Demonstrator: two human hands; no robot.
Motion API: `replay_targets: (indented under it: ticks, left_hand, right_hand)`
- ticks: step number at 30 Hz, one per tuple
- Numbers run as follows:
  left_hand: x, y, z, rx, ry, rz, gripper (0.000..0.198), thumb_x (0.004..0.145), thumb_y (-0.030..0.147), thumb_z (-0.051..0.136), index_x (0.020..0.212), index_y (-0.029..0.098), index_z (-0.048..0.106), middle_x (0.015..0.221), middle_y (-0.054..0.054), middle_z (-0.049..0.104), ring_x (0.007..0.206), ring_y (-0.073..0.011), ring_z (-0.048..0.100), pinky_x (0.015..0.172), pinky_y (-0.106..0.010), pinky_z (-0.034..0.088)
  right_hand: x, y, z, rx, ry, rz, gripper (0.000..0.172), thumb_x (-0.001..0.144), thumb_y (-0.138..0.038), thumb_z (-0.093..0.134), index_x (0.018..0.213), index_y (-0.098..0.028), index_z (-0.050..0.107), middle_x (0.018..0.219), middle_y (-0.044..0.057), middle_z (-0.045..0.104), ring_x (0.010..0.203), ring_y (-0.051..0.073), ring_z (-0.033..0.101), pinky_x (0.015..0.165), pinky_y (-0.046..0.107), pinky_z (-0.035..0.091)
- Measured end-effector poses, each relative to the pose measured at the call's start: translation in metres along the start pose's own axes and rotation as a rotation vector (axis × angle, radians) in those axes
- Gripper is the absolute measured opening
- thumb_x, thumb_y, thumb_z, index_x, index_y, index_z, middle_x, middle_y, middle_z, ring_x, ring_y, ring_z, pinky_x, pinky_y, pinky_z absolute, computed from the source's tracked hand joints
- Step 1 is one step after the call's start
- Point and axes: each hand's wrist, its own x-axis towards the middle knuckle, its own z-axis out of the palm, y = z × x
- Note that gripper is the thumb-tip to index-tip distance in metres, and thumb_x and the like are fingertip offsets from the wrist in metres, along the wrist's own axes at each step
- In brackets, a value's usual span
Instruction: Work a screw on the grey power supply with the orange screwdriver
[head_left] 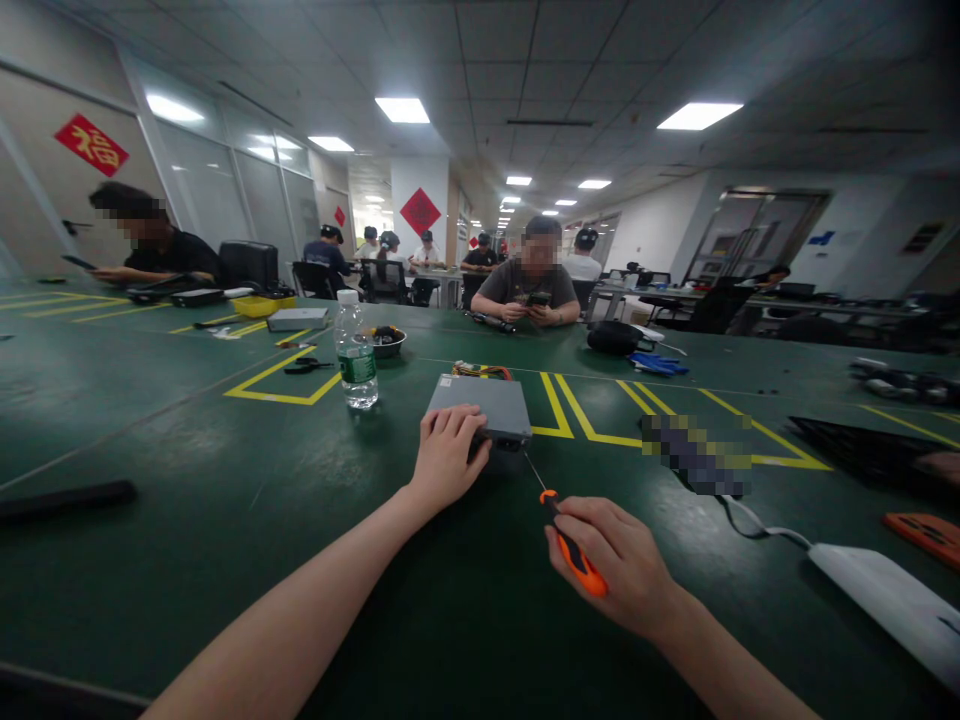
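Note:
A grey metal power supply [484,403] lies on the green table with coloured cables [484,371] at its far side. My left hand [452,455] grips its near left part, fingers over the top and thumb at the front face. In my right hand [611,555] is an orange and black screwdriver [574,560], held with fingers wrapped round the handle. Its thin shaft points up and left, and the tip is close to the near right corner of the power supply. Whether the tip touches the metal I cannot tell.
A water bottle [356,352] stands left of the power supply, near a metal bowl [388,342]. Blue gloves [658,364] lie beyond at the right. A white device [885,605] with a cable is at the near right. Across the table sits a person [525,285].

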Motion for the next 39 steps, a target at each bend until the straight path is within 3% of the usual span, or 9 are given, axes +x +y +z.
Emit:
replay_targets:
  ticks: [12, 17, 22, 29, 34, 39]
  left_hand:
    - [0.0, 0.001, -0.001, 0.002, -0.004, -0.001, 0.022, 0.083, 0.029, 0.052, 0.105, 0.024, 0.053, 0.118, -0.004, 0.057, 0.112, -0.0214, 0.047, 0.096, -0.041, 0.029]
    - [0.0, 0.001, 0.0, 0.006, -0.003, -0.007, 0.022, 0.083, 0.029, 0.052, 0.104, 0.024, 0.053, 0.118, -0.004, 0.057, 0.112, -0.0213, 0.047, 0.096, -0.041, 0.029]
    - [0.0, 0.0, 0.0, -0.001, -0.012, -0.005, 0.022, 0.083, 0.03, 0.051, 0.105, 0.024, 0.052, 0.119, -0.003, 0.056, 0.113, -0.0214, 0.046, 0.097, -0.041, 0.028]
    - [0.0, 0.0, -0.001, 0.013, -0.016, -0.003, 0.023, 0.083, 0.029, 0.052, 0.106, 0.025, 0.053, 0.12, -0.004, 0.056, 0.113, -0.0217, 0.046, 0.097, -0.041, 0.028]
    - [-0.001, 0.0, -0.002, 0.015, -0.01, 0.01, 0.023, 0.084, 0.029, 0.05, 0.107, 0.026, 0.054, 0.121, -0.003, 0.056, 0.117, -0.0208, 0.044, 0.103, -0.043, 0.023]
    - [-0.002, 0.001, -0.002, 0.03, 0.008, 0.005, 0.024, 0.085, 0.029, 0.049, 0.108, 0.027, 0.055, 0.121, -0.004, 0.056, 0.121, -0.0228, 0.042, 0.105, -0.048, 0.018]
  right_hand:
    - [-0.002, 0.001, 0.003, 0.007, 0.001, 0.028, 0.015, 0.084, -0.009, 0.052, 0.097, -0.015, 0.053, 0.09, 0.009, 0.061, 0.077, 0.017, 0.061, 0.065, 0.029, 0.054]
    - [-0.003, -0.006, 0.004, 0.045, -0.084, 0.057, 0.011, 0.087, -0.017, 0.05, 0.098, -0.016, 0.053, 0.1, 0.013, 0.058, 0.085, 0.018, 0.061, 0.068, 0.029, 0.054]
    - [-0.001, -0.012, -0.004, 0.11, -0.177, 0.066, 0.033, 0.089, -0.03, 0.041, 0.113, -0.009, 0.048, 0.111, 0.02, 0.052, 0.099, 0.026, 0.057, 0.073, 0.036, 0.053]
    - [0.0, -0.012, -0.003, -0.001, -0.137, -0.044, 0.024, 0.088, -0.031, 0.05, 0.105, -0.014, 0.056, 0.103, 0.017, 0.059, 0.072, 0.018, 0.059, 0.058, 0.03, 0.048]
    - [-0.003, -0.01, -0.003, 0.01, -0.081, 0.003, 0.009, 0.087, -0.013, 0.048, 0.092, -0.014, 0.055, 0.097, 0.013, 0.063, 0.07, 0.016, 0.059, 0.059, 0.028, 0.047]
    - [-0.001, -0.016, -0.009, -0.018, -0.149, 0.003, 0.016, 0.089, -0.026, 0.047, 0.093, -0.015, 0.057, 0.101, 0.015, 0.063, 0.077, 0.019, 0.062, 0.064, 0.029, 0.051]
